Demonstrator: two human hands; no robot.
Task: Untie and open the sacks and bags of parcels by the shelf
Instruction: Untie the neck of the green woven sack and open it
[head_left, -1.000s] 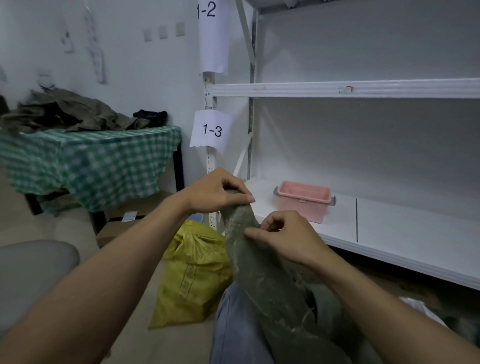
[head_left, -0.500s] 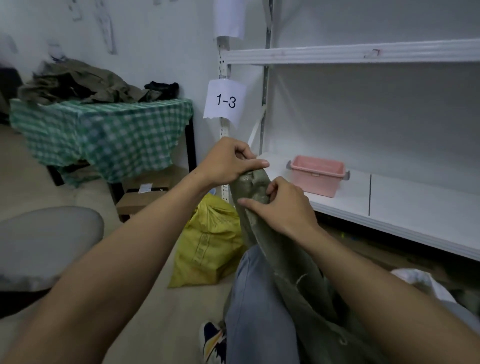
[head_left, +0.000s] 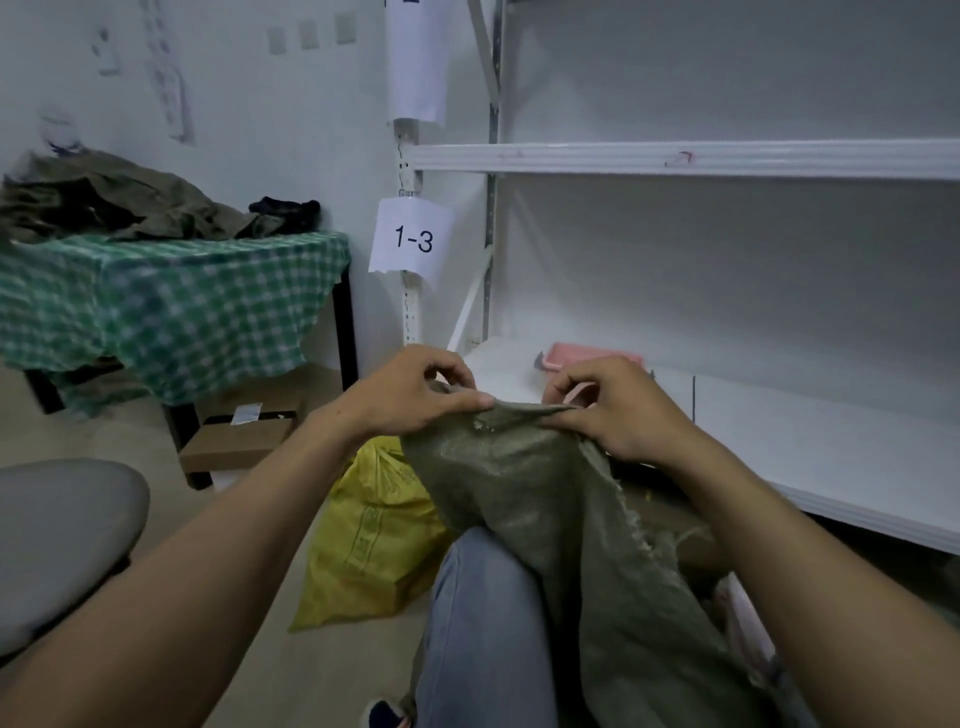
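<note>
Both hands pinch the top edge of a dull green woven plastic sack (head_left: 519, 478).

Head view: the left hand (head_left: 415, 400) and right hand (head_left: 613, 410) curl thumb and fingers on the coarse cloth, which is stretched between them. The frayed sack drapes down from the grip over a knee in pale blue jeans (head_left: 483, 623). Below-left of the grip, a crinkled yellow woven bag (head_left: 369, 540) sits on the pale floor. Just behind the grip, a white metal shelf (head_left: 831, 457) holds a pink plastic tub (head_left: 587, 356). Far left stands a table under green checked cloth (head_left: 156, 312).
</note>
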